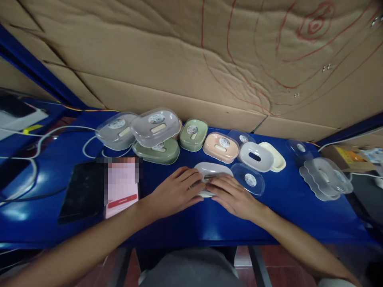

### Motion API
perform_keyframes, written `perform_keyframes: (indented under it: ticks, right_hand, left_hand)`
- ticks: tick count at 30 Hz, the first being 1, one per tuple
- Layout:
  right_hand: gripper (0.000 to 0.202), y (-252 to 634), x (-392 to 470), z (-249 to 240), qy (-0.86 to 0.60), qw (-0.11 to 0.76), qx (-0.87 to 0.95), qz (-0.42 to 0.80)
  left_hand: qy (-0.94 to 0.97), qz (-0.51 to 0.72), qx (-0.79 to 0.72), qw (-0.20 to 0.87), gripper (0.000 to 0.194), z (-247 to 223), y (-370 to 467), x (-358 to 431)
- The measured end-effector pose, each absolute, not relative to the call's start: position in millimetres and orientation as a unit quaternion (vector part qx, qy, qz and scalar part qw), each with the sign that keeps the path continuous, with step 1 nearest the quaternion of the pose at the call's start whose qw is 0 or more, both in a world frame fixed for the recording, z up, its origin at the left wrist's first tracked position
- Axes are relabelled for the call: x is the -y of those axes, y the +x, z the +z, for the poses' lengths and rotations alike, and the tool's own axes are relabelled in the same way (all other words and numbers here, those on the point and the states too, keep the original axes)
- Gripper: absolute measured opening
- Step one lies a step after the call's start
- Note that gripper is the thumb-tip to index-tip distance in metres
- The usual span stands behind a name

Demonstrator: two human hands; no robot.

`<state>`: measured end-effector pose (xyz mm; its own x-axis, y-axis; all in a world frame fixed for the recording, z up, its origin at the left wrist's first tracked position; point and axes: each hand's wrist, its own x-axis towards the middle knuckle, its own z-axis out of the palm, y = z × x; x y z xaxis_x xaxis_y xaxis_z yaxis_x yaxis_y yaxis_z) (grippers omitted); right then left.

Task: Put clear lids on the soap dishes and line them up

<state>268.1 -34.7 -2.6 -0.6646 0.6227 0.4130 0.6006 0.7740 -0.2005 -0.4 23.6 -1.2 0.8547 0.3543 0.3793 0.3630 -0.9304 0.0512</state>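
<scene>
Both hands meet over a pale grey oval dish [214, 168] near the table's front middle. My left hand [181, 189] grips its left side, fingers bent over the middle. From the right, my right hand [231, 193] curls its fingers over the same dish, fingertips touching those of the left. What lies under the fingertips is mostly hidden. A clear lid with a round label [248, 179] lies just right of the dish. Behind it are a peach box [220, 147], a grey tray with a dark slot [256, 156] and a cream tray [277, 157].
Grey and green lidded boxes [155, 127] are stacked at the back left. A green box [194, 134] stands beside them. Left lie a dark device [80, 193], a lit phone [124, 183] and cables. Clear lids and trays [326, 177] sit at the right. Cardboard [149, 59] rises behind.
</scene>
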Motion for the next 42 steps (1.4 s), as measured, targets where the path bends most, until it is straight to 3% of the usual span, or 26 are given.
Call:
perform_keyframes:
  ticks: [6, 12, 14, 18, 21, 26, 30, 36, 42]
  right_hand:
    - [0.045, 273.2, 31.7, 0.6, -0.355, 0.147, 0.921, 0.067]
    - [0.095, 339.0, 43.4, 18.0, -0.494, 0.06, 0.862, 0.09]
    - [0.099, 364.0, 47.4, 18.6, -0.536, 0.049, 0.838, 0.094]
    - [0.078, 380.2, 45.7, 15.9, -0.558, 0.055, 0.824, 0.086]
    - [0.056, 368.3, 39.3, 19.7, -0.541, 0.113, 0.825, 0.117]
    - [0.04, 346.3, 33.0, 24.9, -0.525, 0.212, 0.805, 0.179]
    - [0.038, 323.3, 35.6, 16.5, -0.466, 0.237, 0.834, 0.175]
    - [0.042, 286.9, 41.8, 5.2, -0.354, 0.164, 0.916, 0.095]
    - [0.046, 285.7, 43.2, 1.4, -0.316, 0.146, 0.936, 0.05]
  left_hand:
    - [-0.97, -0.156, 0.186, 0.021, 0.028, -1.4, -0.1, -24.4]
    - [-0.97, -0.14, 0.199, 0.002, 0.021, 0.5, 1.2, -23.8]
    - [-0.968, -0.145, 0.203, -0.012, 0.019, -0.2, 1.2, -23.6]
    - [-0.963, -0.167, 0.21, -0.036, 0.015, -1.9, 0.8, -23.8]
    - [-0.962, -0.178, 0.204, -0.045, 0.014, -2.1, 0.8, -23.5]
    - [-0.958, -0.197, 0.196, -0.071, 0.019, -5.0, 1.6, -20.7]
    - [-0.934, -0.25, 0.217, -0.135, 0.048, -8.8, 1.4, -17.5]
    - [-0.884, -0.254, 0.253, -0.298, 0.09, -14.5, 0.4, -18.3]
    - [-0.878, -0.258, 0.24, -0.325, 0.1, -18.5, -0.6, -21.0]
